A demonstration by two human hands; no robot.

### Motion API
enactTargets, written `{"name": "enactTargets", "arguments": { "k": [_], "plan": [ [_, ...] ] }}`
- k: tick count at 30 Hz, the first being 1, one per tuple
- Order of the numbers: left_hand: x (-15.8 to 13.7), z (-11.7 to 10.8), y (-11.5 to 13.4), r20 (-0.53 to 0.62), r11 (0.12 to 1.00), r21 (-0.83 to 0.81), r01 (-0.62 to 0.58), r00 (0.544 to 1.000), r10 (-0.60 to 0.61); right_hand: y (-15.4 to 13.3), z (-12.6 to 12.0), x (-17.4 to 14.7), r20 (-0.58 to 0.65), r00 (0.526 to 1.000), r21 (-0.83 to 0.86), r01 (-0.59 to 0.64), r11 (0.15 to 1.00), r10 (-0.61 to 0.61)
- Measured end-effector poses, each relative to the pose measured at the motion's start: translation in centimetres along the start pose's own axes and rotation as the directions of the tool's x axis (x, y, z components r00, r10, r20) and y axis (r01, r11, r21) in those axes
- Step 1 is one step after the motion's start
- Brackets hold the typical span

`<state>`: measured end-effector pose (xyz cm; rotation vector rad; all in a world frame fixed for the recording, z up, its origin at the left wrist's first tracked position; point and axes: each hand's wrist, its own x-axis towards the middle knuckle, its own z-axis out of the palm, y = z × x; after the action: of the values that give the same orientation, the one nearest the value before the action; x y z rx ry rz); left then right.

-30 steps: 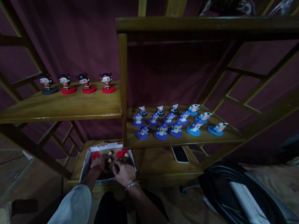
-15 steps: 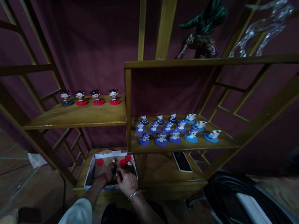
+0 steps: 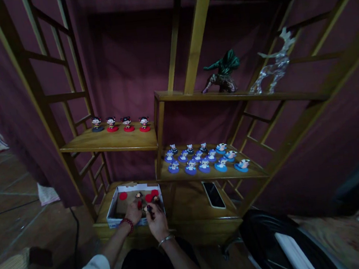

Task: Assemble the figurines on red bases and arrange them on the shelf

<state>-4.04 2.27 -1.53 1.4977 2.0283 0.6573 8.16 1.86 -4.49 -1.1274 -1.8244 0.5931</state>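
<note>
A shallow white cardboard box sits on the low shelf with both hands over it. My right hand pinches a small dark-haired figurine at its fingertips. Close beside it, my left hand has its fingers closed around something small and red, perhaps a round base; most of it is hidden. Inside the box lie a red disc at the left, more red discs at the right, and loose figurines, one behind my left hand and another near the right wall.
Several figurines on red or dark bases line the upper left shelf. Purple- and blue-based figurines fill the middle shelf. A phone lies right of the box. Above stand a green-and-brown figure and a clear deer.
The view has shifted back and turned, so more of the shelving shows. My right hand has lifted slightly with the figurine, which shows more plainly. Red now shows at my left fingertips.
</note>
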Motion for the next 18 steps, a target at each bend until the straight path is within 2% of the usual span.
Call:
{"name": "enactTargets", "arguments": {
  "k": [4, 8, 10, 12, 13, 18],
  "plan": [
    [-2.1, -0.2, 1.1, -0.016, 0.998, -0.048, -0.044, 0.999, 0.043, -1.1, -1.5, -0.7, -0.007, 1.0, -0.04, -0.028, 0.999, 0.028],
    [-4.0, -1.0, 1.8, -0.087, 0.994, -0.092, -0.056, 0.995, 0.048, -2.8, -3.0, -1.4, -0.035, 0.998, -0.061, -0.055, 0.997, 0.053],
    [-4.9, -1.4, 2.1, -0.122, 0.982, -0.18, -0.049, 0.992, 0.027, -3.8, -3.5, -1.7, -0.058, 0.997, -0.061, -0.063, 0.996, 0.059],
    [-5.6, -1.7, 2.4, -0.141, 0.93, -0.362, -0.055, 0.99, 0.004, -4.8, -4.1, -2.1, -0.085, 0.995, -0.054, -0.065, 0.996, 0.06],
    [-6.0, -1.8, 2.6, -0.147, 0.878, -0.474, -0.065, 0.989, -0.006, -5.3, -4.3, -2.3, -0.099, 0.993, -0.04, -0.07, 0.997, 0.066],
    [-8.5, -2.1, 4.0, -0.154, 0.748, -0.656, -0.099, 0.988, -0.005, -7.6, -5.9, -3.4, -0.135, 0.988, 0.084, -0.067, 0.994, 0.078]
  ]
}}
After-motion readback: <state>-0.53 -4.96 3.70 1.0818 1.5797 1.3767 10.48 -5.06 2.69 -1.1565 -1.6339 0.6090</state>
